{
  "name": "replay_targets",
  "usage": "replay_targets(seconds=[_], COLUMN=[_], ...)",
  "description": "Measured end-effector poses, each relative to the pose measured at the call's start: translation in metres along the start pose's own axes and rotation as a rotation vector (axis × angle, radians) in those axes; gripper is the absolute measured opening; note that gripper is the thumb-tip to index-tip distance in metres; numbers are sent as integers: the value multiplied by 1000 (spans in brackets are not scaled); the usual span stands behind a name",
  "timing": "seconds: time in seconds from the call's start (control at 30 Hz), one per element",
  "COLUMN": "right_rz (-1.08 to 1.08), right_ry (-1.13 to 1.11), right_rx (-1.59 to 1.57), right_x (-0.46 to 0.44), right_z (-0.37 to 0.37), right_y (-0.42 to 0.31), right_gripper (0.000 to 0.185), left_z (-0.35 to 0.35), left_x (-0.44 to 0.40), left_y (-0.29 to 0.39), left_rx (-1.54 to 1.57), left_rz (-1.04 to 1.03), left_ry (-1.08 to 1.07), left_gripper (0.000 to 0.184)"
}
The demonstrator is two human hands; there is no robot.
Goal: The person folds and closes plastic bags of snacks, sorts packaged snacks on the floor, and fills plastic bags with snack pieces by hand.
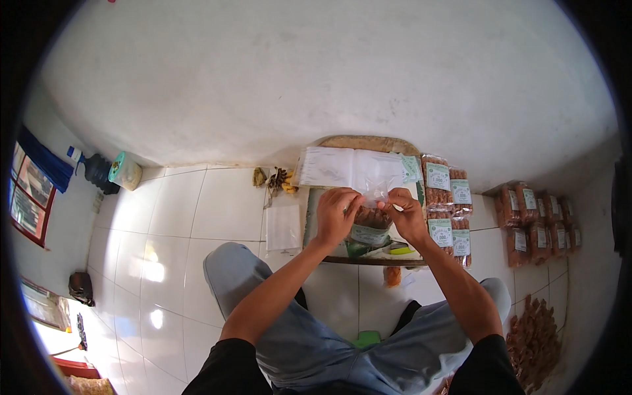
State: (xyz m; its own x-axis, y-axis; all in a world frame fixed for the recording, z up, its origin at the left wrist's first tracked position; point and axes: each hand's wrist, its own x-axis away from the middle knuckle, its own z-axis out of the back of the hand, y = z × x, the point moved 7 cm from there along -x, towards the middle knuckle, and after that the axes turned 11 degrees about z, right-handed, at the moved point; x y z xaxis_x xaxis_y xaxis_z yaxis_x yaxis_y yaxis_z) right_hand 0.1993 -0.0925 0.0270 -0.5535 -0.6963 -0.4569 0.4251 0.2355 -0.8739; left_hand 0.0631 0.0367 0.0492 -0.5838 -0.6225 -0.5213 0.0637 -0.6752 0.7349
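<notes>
Pale wall (276, 79), faintly marked, meets glossy white tiled floor (214, 207) bearing patches of bright glare (155, 270), with a red-framed window (30, 197) and blue curtain (46, 161) at left.

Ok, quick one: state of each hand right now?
Left hand: closed, fingertips pinching the clear bag near its top.
Right hand: closed, pinching the same bag's upper part opposite.

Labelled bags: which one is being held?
The bag whose clear top is between the left fingers and right fingers; the others, all farther right, are untouched.
</notes>
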Motion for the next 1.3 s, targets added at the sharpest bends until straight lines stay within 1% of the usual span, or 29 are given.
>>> replay_targets(seconds=[0.03, 0.07, 0.1, 0.17, 0.2, 0.23, 0.27, 0.3, 0.43, 0.47, 0.5, 0.53, 0.6, 0.63, 0.7, 0.77, 0.83, 0.9, 0.93, 1.0, 1.03, 1.1, 1.13, 1.2, 1.23, 1.3], right_rz=[-1, 61, 122, 143, 165, 165, 131, 97, 70, 10, -51, -51, 47, 49, 22, 14, 7, -59, -58, 159, 159, 217, 216, -167, -167, -298], right_ry=[0, -25, -50, -41, -34, -34, -53, -72, -89, -106, -124, -123, -122, -123, -132, -155, -177, -195, -196, -159, -160, -98, -98, 24, 25, -230], right_rx=[0, 29, 58, 56, 55, 54, 9, -36, -97, -112, -127, -127, -87, -86, -47, -28, -8, -10, -10, 118, 118, 23, 23, -375, -374, -298], right_x=[0, -2, -3, -2, -3, -3, -3, -2, -2, -1, -1, 0, -2, -2, -2, -2, -4, -3, -4, -7, -8, -12, -15, -19, -23, -23], right_z=[0, 0, 0, 0, 0, 0, -1, -2, -4, -5, -7, -7, -6, -6, -6, -6, -8, -9, -9, -8, -7, -1, -1, 2, 5, -3], right_y=[1, -1, -3, 4, 1, -1, -1, -2, -5, -4, -1, 2, 1, 1, 2, 5, 1, -1, 1, -9, -9, -17, -20, -4, -7, -4], right_gripper=[10, 10, 10, 9, 9, 9, 8, 8, 8, 8, 9, 9, 8, 8, 8, 8, 9, 8, 8, 12, 12, 25, 25, 35, 35, 33], left_z=[0, 0, 3, 4, 5, 5, 4, 3, -3, -3, -3, -4, -5, -7, -9, -12, -10, -9, -8, -7, -7, -6, -7, -6, -8, -11], left_x=[3, 7, 7, 12, 14, 15, 15, 15, 12, 11, 11, 11, 11, 12, 13, 13, 13, 13, 13, 13, 13, 14, 15, 15, 16, 16], left_y=[5, 9, 12, 24, 26, 28, 29, 28, 18, 14, 15, 15, 13, 11, 7, 1, 5, 8, 9, 11, 12, 14, 15, 14, 14, 14], left_rx=[-39, -79, -79, -140, -142, -142, -143, -144, -23, 23, 23, 6, -12, 1, 15, 101, 112, 122, 119, 116, 106, 96, 98, 100, 72, 45], left_rz=[-107, -216, -215, -305, -305, -294, -284, -285, -168, -124, -124, -119, -113, -99, -83, -14, -23, -35, -44, -51, -63, -74, -77, -78, -106, -134], left_ry=[5, 10, 8, -20, -21, -41, -60, -61, -107, -118, -119, -129, -137, -136, -133, -155, -138, -120, -95, -68, -59, -51, -43, -35, -59, -86], left_gripper=[14, 15, 15, 20, 20, 24, 27, 27, 29, 29, 29, 27, 26, 23, 20, 15, 14, 13, 11, 9, 9, 9, 9, 10, 11, 13])
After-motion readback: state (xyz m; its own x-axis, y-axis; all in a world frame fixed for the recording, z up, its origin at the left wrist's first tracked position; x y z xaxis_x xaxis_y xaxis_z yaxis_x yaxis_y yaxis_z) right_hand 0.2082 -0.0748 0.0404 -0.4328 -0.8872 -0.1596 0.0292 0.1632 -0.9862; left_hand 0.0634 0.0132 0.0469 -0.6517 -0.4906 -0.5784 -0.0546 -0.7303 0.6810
